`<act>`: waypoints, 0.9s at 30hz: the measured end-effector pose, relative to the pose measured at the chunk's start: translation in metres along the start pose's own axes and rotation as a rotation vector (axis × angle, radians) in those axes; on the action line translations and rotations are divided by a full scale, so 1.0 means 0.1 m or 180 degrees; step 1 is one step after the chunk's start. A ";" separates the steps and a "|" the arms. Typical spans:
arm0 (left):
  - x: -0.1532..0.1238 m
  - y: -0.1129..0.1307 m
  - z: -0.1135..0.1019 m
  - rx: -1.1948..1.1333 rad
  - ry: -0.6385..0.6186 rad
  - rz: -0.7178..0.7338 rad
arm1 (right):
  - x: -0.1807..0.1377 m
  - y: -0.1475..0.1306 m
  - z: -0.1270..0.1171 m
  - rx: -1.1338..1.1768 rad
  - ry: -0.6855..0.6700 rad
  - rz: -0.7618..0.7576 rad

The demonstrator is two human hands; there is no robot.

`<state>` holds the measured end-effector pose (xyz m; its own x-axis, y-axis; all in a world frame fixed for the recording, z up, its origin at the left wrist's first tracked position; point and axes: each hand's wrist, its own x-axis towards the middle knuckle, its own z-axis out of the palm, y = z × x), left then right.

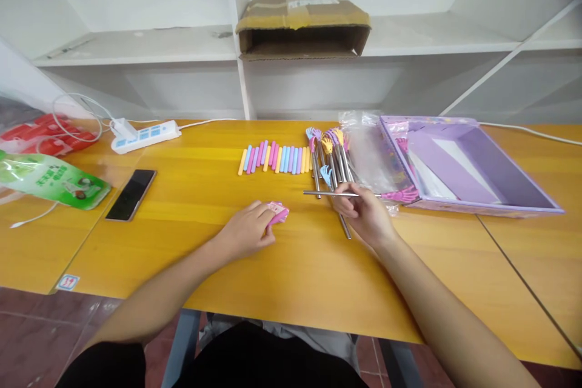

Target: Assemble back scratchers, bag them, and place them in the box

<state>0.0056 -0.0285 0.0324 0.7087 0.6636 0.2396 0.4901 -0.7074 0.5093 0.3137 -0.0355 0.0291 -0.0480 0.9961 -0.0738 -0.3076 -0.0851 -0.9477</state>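
My right hand [364, 212] grips the metal rod of a back scratcher [400, 194], held level with its pink hand-shaped head pointing right. My left hand [248, 227] is closed on a small pink piece [278, 213] with a printed surface; its hidden part and exact kind I cannot make out. Just beyond my right hand lies a pile of metal-rod back scratchers [334, 148] with yellow, purple, blue and pink heads. A row of coloured tube-like handles [275, 159] in yellow, blue, pink and purple lies side by side to the left of the pile.
At the right stands an open purple box [522, 176], with clear plastic bags [370, 151] beside it. A phone [131, 195], a green pouch [54, 179], a power strip [150, 135] and a red package [45, 133] occupy the left. On the shelf sits a cardboard box [302, 24].
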 end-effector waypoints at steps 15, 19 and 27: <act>-0.08 0.01 -0.06 0.0067 -0.0071 -0.0081 | -0.18 0.02 0.11 -0.0036 -0.0373 0.0134; -0.09 0.05 -0.08 0.0138 0.0028 0.0110 | -0.18 0.03 0.11 0.0317 -0.0480 -0.0049; -0.08 0.09 -0.14 0.0267 0.0218 0.0170 | -0.20 0.05 0.17 0.0442 -0.0480 -0.0146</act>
<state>-0.0035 -0.0366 0.0465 0.7000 0.6375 0.3217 0.4954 -0.7581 0.4241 0.2966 -0.0559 0.0313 -0.1696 0.9852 0.0256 -0.4404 -0.0525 -0.8963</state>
